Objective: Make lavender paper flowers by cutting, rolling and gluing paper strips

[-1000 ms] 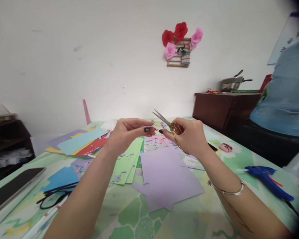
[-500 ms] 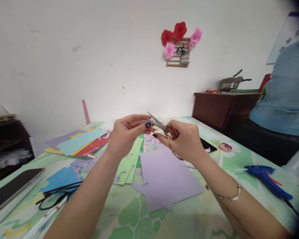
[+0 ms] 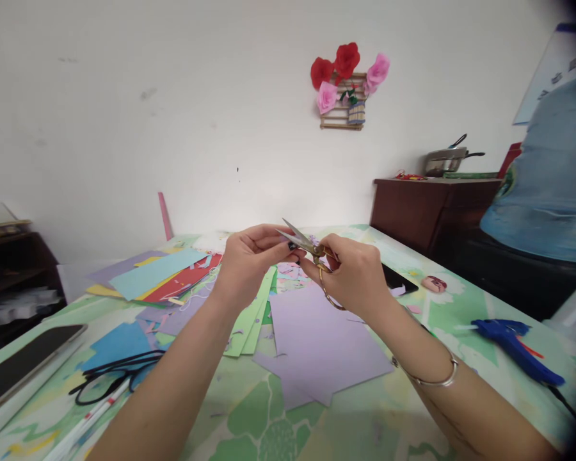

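Beneath both hands spreads the surface, covered in a green-and-white patterned cloth. Beyond it, past the right hand, stands a reddish-brown cabinet; far off beyond the left hand, a dark shelf unit has white bundles in a lower compartment, too blurred to identify. Well to the right of the right hand sits a blue translucent water jug; how full it is cannot be told. A steel pan with black handles rests on the cabinet, its contents hidden from this angle. Nearer the wearer than the hands lies a lilac paper sheet over other lilac pieces, with light-green sheets beside it, below the left hand. The right hand grips gold-handled scissors, blades parted, reaching across to the left hand's fingertips. The left hand has its fingers bent toward the thumb; whether they pinch a scrap I cannot tell. Pink and blue paper scraps lie just beyond, between the two hands.
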Available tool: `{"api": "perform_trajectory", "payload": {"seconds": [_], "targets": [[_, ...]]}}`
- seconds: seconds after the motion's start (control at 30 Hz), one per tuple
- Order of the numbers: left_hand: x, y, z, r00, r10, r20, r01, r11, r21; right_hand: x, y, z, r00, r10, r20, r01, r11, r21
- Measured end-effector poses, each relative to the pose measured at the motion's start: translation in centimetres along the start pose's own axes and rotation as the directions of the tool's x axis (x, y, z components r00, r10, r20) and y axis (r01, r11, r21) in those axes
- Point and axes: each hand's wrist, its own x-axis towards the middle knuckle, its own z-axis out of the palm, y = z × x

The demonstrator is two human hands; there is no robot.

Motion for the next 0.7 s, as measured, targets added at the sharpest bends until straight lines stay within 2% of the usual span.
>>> {"api": "perform_trajectory", "payload": {"seconds": [0.37,0.7], "targets": [[0.01,0.10,-0.08,1.000,-0.001,-0.008,0.001,1.000,-0.002,0.01,0.22,0.11,0.998,-0.042,-0.035,0.041,0.999,-0.025],[0.14,0.19,-0.50,0.999,-0.002,-0.034,0.002,1.000,0.009,-0.05,0.53,0.11,0.999,-0.048,-0.005,0.048,0.999,-0.020]]}}
